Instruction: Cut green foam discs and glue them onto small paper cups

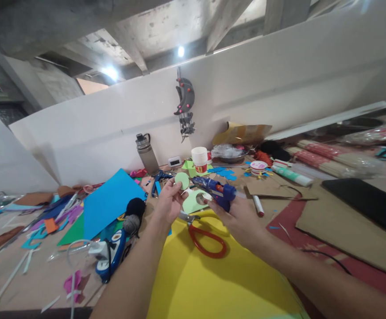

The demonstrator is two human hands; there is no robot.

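My left hand (169,201) pinches a small pale green paper circle (182,180) and holds it up over the table. My right hand (237,217) is wrapped round the grip of a blue glue gun (214,187), whose nozzle points left toward the circle. Just below them lies a pale green sheet (193,203) with round holes cut out of it. Red-handled scissors (206,241) rest on a large yellow sheet (213,283) under my forearms.
A blue sheet (111,201), two yarn balls (133,215) and paper scraps lie at the left. A grey bottle (146,154), paper cups (199,159), a tape roll (258,167) and a marker (258,205) stand further back. Cardboard (339,226) and a black pad (372,204) fill the right.
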